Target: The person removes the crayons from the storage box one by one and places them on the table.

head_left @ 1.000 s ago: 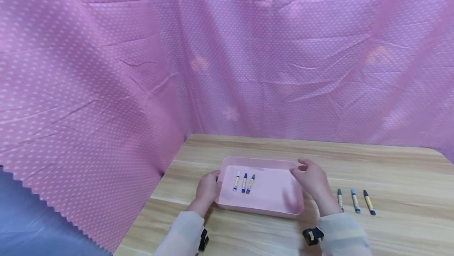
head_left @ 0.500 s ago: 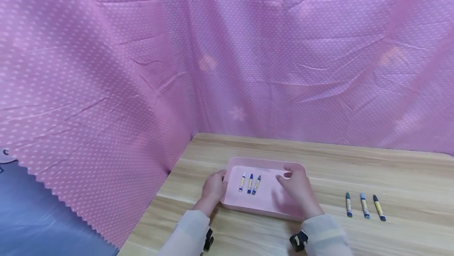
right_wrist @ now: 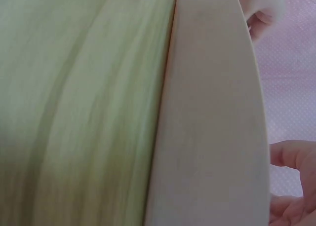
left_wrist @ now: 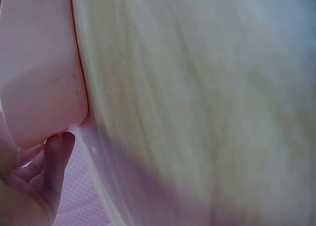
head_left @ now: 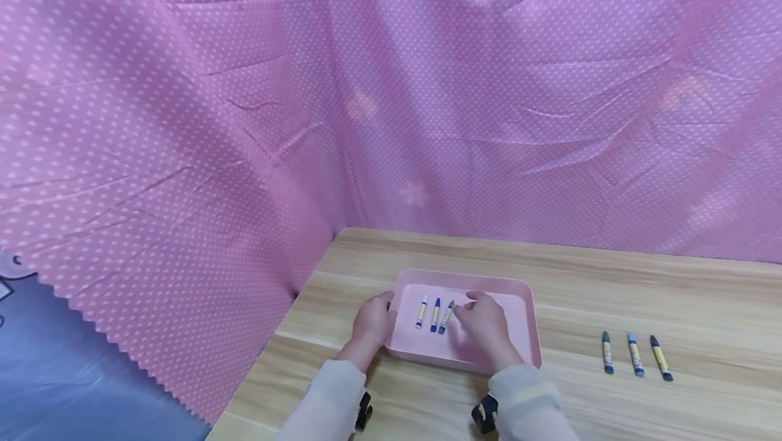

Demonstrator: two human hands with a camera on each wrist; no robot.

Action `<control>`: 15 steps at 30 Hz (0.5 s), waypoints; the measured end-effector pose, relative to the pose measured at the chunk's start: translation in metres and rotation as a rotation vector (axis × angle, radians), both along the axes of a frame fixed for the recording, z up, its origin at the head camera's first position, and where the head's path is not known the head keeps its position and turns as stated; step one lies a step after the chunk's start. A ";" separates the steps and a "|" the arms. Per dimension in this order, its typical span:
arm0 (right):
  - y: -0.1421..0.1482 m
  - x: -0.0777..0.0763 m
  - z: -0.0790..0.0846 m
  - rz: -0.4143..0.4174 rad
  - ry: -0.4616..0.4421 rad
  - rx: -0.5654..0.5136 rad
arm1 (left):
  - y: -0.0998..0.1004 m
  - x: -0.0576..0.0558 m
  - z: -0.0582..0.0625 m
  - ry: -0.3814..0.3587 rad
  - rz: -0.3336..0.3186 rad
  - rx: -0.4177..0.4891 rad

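Observation:
My left hand (head_left: 373, 322) grips the left end of a shallow pink tray (head_left: 518, 315). In the left wrist view, the fingertips (left_wrist: 60, 149) press against the tray's outer wall (left_wrist: 42, 73). Three crayons in pale yellow wrappers lie side by side in the tray's left half: a white crayon (head_left: 421, 312), a blue crayon (head_left: 435, 315) and a grey crayon (head_left: 447, 319). Over the tray, my right hand (head_left: 485, 326) reaches in with thumb and forefinger apart, fingertips right beside the grey crayon. The right wrist view shows this hand (right_wrist: 296, 179) beyond the tray's near wall (right_wrist: 212, 112).
On the wooden table (head_left: 580, 414), right of the tray, three more crayons lie in a row: a green crayon (head_left: 607, 353), a light blue crayon (head_left: 635, 354) and a dark crayon (head_left: 661, 358). A pink dotted curtain (head_left: 489, 122) hangs behind and to the left.
My right hand has moved left from the tray's right rim to beside the grey crayon. The left hand keeps its grip on the tray. The head view has turned slightly left.

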State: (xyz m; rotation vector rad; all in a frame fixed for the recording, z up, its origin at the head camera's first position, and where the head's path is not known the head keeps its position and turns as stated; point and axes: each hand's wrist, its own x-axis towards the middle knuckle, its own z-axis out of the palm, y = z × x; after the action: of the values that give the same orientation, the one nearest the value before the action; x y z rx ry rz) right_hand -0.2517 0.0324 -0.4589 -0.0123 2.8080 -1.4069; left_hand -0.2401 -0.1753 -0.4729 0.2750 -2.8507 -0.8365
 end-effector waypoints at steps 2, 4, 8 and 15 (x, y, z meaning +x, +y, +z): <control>-0.003 0.000 -0.002 0.003 -0.005 -0.006 | 0.000 0.000 0.000 0.008 -0.002 -0.002; -0.006 -0.001 -0.005 0.004 -0.010 -0.003 | 0.000 0.001 0.000 0.004 -0.003 0.003; -0.011 -0.003 -0.010 -0.005 -0.016 0.014 | 0.000 0.001 0.001 0.025 -0.022 -0.015; -0.022 -0.005 -0.016 -0.033 -0.061 0.045 | 0.000 0.003 0.000 0.038 -0.031 -0.042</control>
State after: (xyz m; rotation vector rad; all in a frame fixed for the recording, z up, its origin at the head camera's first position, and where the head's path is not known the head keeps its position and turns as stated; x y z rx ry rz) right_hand -0.2567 0.0108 -0.4744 0.0768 2.8021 -1.3260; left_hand -0.2376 -0.1758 -0.4732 0.2074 -2.8402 -0.7778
